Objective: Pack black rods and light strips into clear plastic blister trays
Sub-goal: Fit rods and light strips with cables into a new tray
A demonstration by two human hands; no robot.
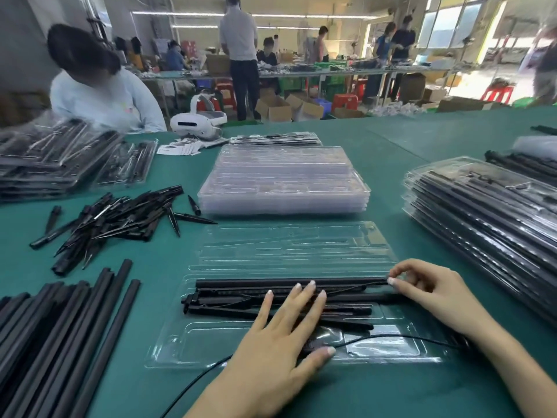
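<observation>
Across most of the frame, a green table [391,152]. At the right edge, a tall stack of packed trays [488,212], long axes slanting from upper left to lower right. At upper left, another heap of filled trays [54,158]. In the centre, above the work, a neat stack of empty clear trays [283,179], long sides left to right. In the lower left corner, a bundle of long black tubes [60,342], long axes from lower left to upper right. Above them, at middle left, a loose pile of short black spikes [120,218], pointing every which way. At lower centre, the open blister tray [301,297], hinged lid half flat toward the top of the frame, long axis left to right. Inside its nearer half, the black rods [247,300], side by side, lengthwise left to right, ends at the tray's left and right. Left hand [280,336] flat on the rods and tray, fingers straight and spread, tips toward the top of the frame, thumb on a small black part of the cable [391,337] in the tray's near compartment. Cable thin and black, running left to right through that compartment and off the tray's lower left corner. Right hand [428,294] at the rods' right end, thumb and forefinger pinching the tip of the topmost rod. At upper centre, a white headset [199,120] on the table's far edge.
</observation>
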